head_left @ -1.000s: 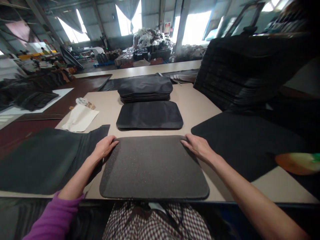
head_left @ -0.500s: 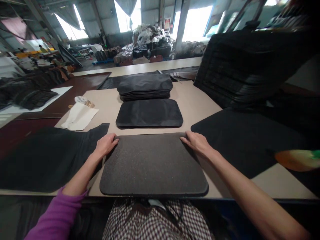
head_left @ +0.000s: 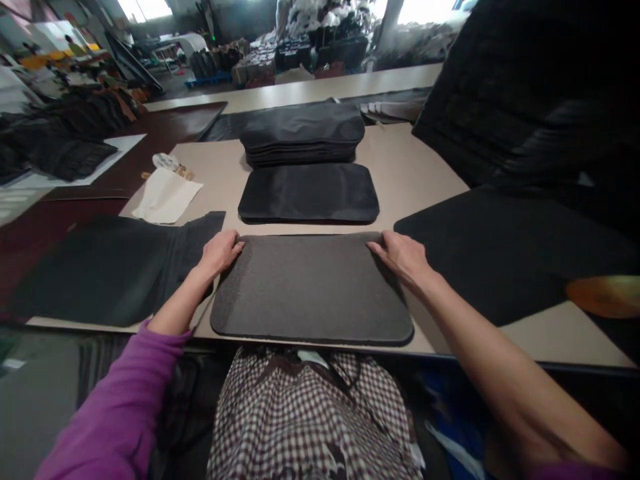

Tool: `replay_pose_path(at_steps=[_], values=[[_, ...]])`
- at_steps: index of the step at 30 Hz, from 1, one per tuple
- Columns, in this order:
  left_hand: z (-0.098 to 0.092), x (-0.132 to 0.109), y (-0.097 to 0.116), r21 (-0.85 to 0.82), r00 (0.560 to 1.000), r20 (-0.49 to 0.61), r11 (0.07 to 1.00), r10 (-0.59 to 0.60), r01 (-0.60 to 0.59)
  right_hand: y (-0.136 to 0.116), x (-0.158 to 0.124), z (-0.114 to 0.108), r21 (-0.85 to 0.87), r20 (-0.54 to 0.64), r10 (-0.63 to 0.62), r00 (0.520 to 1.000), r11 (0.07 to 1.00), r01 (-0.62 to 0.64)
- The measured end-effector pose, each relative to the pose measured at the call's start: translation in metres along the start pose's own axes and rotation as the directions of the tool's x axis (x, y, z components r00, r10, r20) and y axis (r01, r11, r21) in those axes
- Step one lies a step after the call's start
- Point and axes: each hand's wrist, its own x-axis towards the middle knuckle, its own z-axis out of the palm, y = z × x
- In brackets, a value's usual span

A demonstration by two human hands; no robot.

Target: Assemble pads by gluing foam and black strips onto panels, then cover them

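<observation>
A dark grey speckled pad (head_left: 310, 287) with rounded corners lies flat at the near edge of the beige table (head_left: 400, 167). My left hand (head_left: 220, 252) rests on its far left corner, fingers curled over the edge. My right hand (head_left: 403, 257) lies on its far right corner, fingers stretched along the edge. Just beyond lies a single black pad (head_left: 309, 193), and behind that a stack of black pads (head_left: 303, 133).
Black fabric (head_left: 110, 267) is spread on the table to my left, a large black sheet (head_left: 500, 247) to my right. A tall black pile (head_left: 525, 100) stands at the right. A white cloth (head_left: 167, 195) lies at the back left. An orange object (head_left: 603, 295) is at the right edge.
The view has tilted down, showing more of my checked apron. Both hands stay on the far corners of the grey pad, which has hardly moved.
</observation>
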Motion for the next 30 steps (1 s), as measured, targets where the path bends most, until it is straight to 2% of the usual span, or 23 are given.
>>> replay_pose_path(at_steps=[5,7,9,12,15,17,20,23,26,30], values=[[-0.014,-0.002,-0.002,-0.018,1.000,0.019,1.000,0.018,-0.018,-0.002,-0.001,0.001,0.010,-0.008,0.022,1.000,1.000,-0.022],[-0.022,-0.006,0.005,0.017,0.999,-0.039,0.999,0.031,-0.031,-0.005,-0.002,0.001,0.022,-0.038,0.031,0.999,0.999,-0.030],[-0.029,-0.011,0.017,0.086,0.985,-0.158,0.994,0.075,-0.062,-0.008,-0.003,0.000,0.033,-0.115,0.041,0.993,0.999,-0.037],[-0.035,-0.016,0.043,0.111,0.927,-0.290,0.970,0.239,-0.215,-0.013,-0.006,-0.004,0.039,-0.276,0.013,0.961,0.999,-0.002],[-0.033,-0.018,0.069,-0.041,0.869,-0.296,0.904,0.396,-0.426,-0.020,-0.019,-0.010,0.071,-0.415,-0.086,0.906,0.990,0.126],[-0.030,-0.021,0.083,-0.144,0.849,-0.303,0.860,0.433,-0.490,-0.030,-0.037,-0.014,0.121,-0.477,-0.176,0.861,0.957,0.263],[-0.021,-0.037,0.099,-0.230,0.836,-0.313,0.818,0.450,-0.527,-0.057,-0.077,-0.014,0.232,-0.432,-0.379,0.819,0.830,0.506],[-0.007,-0.068,0.109,-0.239,0.817,-0.247,0.784,0.521,-0.572,-0.087,-0.115,-0.008,0.278,-0.320,-0.525,0.789,0.744,0.608],[0.011,-0.104,0.109,-0.129,0.794,-0.171,0.786,0.583,-0.605,-0.102,-0.140,0.003,0.293,-0.277,-0.526,0.804,0.751,0.592],[0.025,-0.133,0.096,-0.037,0.806,-0.111,0.808,0.581,-0.587,-0.103,-0.154,0.017,0.337,-0.304,-0.466,0.831,0.763,0.552]])
